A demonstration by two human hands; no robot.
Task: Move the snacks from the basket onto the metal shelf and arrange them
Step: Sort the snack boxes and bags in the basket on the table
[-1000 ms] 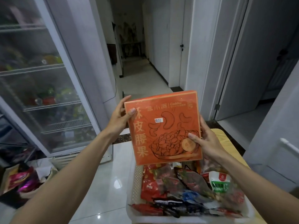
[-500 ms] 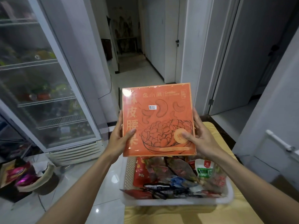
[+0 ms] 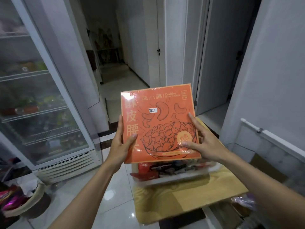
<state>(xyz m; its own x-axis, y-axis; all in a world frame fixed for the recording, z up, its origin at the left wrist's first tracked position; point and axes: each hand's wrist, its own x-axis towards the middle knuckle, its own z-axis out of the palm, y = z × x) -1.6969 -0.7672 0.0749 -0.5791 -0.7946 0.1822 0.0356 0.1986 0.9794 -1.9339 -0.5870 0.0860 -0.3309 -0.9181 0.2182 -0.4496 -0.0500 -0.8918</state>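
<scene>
A flat orange cashew box [image 3: 158, 123] wrapped in clear film is held upright in front of me. My left hand [image 3: 121, 142] grips its lower left edge, thumb on the front. My right hand [image 3: 203, 142] grips its lower right corner, thumb over the round yellow label. Below and behind the box stands a white plastic basket [image 3: 178, 176] holding several snack packets, mostly hidden by the box. The basket rests on a yellow-topped table [image 3: 184, 195]. No metal shelf is clearly in view.
A glass-door fridge [image 3: 41, 100] with wire racks of drinks stands at the left. A cloth bag [image 3: 21, 200] of pink packets sits on the tiled floor at lower left. A hallway opens ahead; a white door and wall stand at the right.
The view has drawn back and up from the basket, which now sits lower and farther under the box. The box stays upright in both hands; my left grip slid lower on its edge.
</scene>
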